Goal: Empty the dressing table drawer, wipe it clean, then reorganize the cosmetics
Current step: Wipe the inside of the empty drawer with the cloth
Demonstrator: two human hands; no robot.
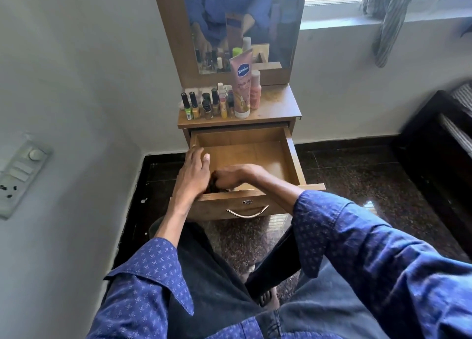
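Note:
The wooden drawer (293, 160) of the dressing table is pulled out, and its visible floor is bare. Both my hands are in its front left corner. My right hand (233, 176) is curled, knuckles up, round a dark thing (214, 185) that is mostly hidden, so I cannot tell what it is. My left hand (195, 168) lies beside it along the drawer's left wall with fingers straight, touching the wood. The cosmetics stand on the table top (278, 108): several nail polish bottles (204, 106), a pink Vaseline tube (242, 83) and a pink bottle (255, 89).
A mirror (242, 19) rises behind the table top. A white wall with a switch panel (19, 175) is close on the left. Dark polished floor (357, 185) lies around the table, a dark bed frame (439, 147) stands at the right, and striped cloth (390, 19) hangs from the window sill.

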